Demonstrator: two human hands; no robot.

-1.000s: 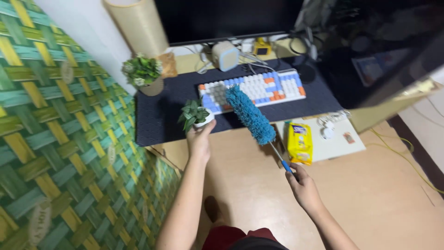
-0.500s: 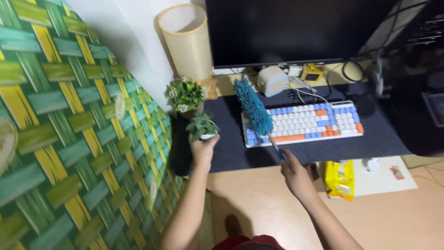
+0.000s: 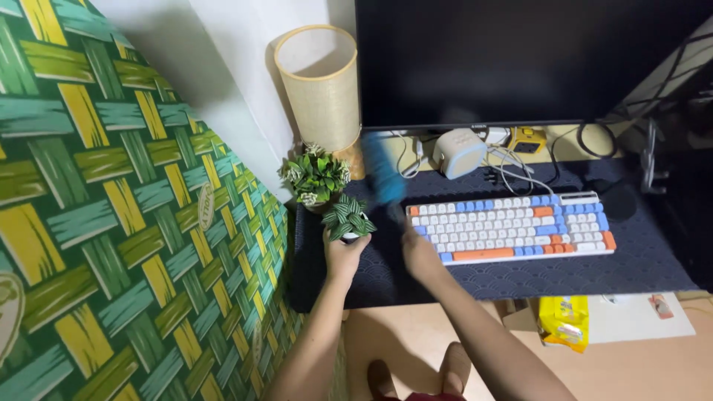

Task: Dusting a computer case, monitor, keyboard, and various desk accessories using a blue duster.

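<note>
I have my left hand (image 3: 343,256) clamped under a small white pot of striped green leaves (image 3: 350,217), lifted just beside the bushy green plant in its pot (image 3: 314,175) on the dark worktop mat (image 3: 520,275); my right hand (image 3: 420,254) grips the fluffy blue duster (image 3: 382,168), blurred, sweeping left of the white, blue and orange keyboard (image 3: 512,226). Dusting under the raised pot looks in hand; next calls for steady strokes clear of the leaves

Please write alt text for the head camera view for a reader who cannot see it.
A person's left hand holds a small potted plant above a dark desk mat, while the right hand holds a motion-blurred blue duster beside a white, blue and orange keyboard. Behind stand a second potted plant, a beige lamp and a dark monitor.
</note>
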